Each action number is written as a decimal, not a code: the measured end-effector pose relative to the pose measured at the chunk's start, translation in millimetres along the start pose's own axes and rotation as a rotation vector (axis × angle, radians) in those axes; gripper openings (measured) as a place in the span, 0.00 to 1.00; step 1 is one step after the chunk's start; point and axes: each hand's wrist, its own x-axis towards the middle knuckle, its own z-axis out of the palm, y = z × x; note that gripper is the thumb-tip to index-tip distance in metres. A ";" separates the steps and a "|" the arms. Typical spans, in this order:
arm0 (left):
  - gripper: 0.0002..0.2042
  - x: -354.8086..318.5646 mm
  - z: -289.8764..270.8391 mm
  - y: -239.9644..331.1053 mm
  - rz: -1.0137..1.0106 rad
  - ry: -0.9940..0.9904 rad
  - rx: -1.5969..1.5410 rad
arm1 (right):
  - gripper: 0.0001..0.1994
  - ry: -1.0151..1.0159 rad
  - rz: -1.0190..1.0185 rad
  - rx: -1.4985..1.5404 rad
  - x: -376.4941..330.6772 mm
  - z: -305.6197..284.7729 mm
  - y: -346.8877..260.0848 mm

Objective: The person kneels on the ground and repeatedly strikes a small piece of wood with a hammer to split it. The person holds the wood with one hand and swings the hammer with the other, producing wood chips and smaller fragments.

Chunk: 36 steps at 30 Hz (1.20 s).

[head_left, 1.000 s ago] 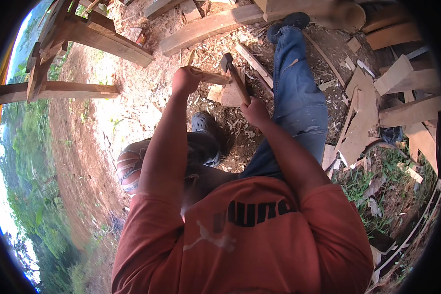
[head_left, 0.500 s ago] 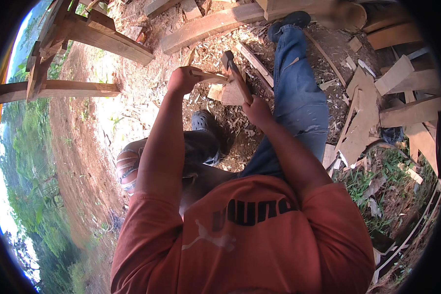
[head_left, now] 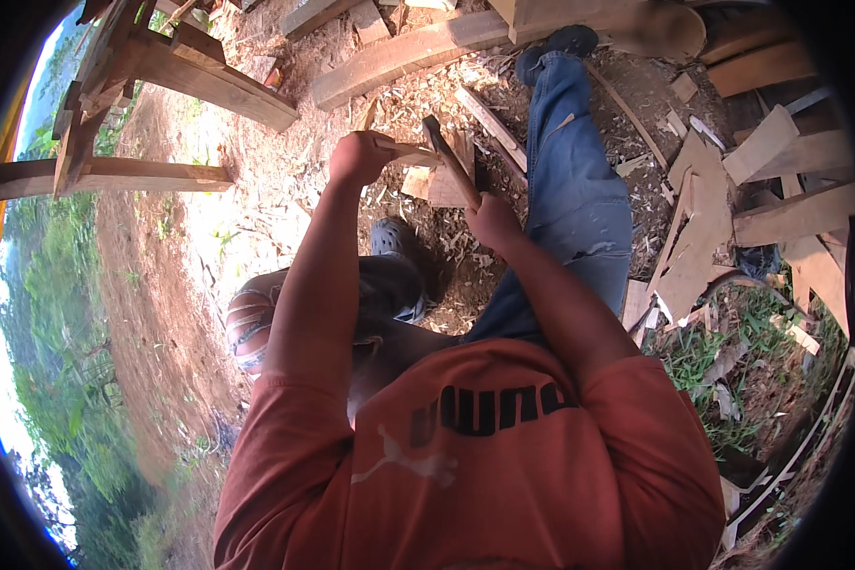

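Note:
My right hand (head_left: 494, 222) is closed round the wooden handle of a hatchet (head_left: 454, 169), whose dark metal head points away from me. My left hand (head_left: 359, 158) grips a short, pale strip of wood (head_left: 410, 155). The strip's free end reaches over a flat wooden block (head_left: 453, 182) on the ground, close beside the hatchet head. Whether the blade touches the strip I cannot tell.
Wood chips cover the ground around the block. A long beam (head_left: 399, 66) lies beyond it, and a narrow offcut (head_left: 492, 126) lies to its right. Timber framing (head_left: 209, 76) stands at the left. Scrap boards (head_left: 698, 228) are heaped right of my outstretched leg.
The hatchet and my right hand have shifted slightly left and nearer to me, bringing its head beside the strip. My left hand has moved a little to the right.

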 end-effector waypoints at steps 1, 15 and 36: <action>0.19 1.9 1.1 4.2 0.016 -0.003 0.005 | 0.19 -0.023 0.019 -0.130 -0.1 16.5 25.0; 0.20 10.4 12.0 -0.8 -0.137 0.009 -0.034 | 0.20 -0.029 0.066 0.195 6.0 8.2 1.5; 0.20 15.0 13.4 -16.5 -0.134 0.041 -0.085 | 0.23 -0.064 0.111 0.173 -1.6 3.5 -10.1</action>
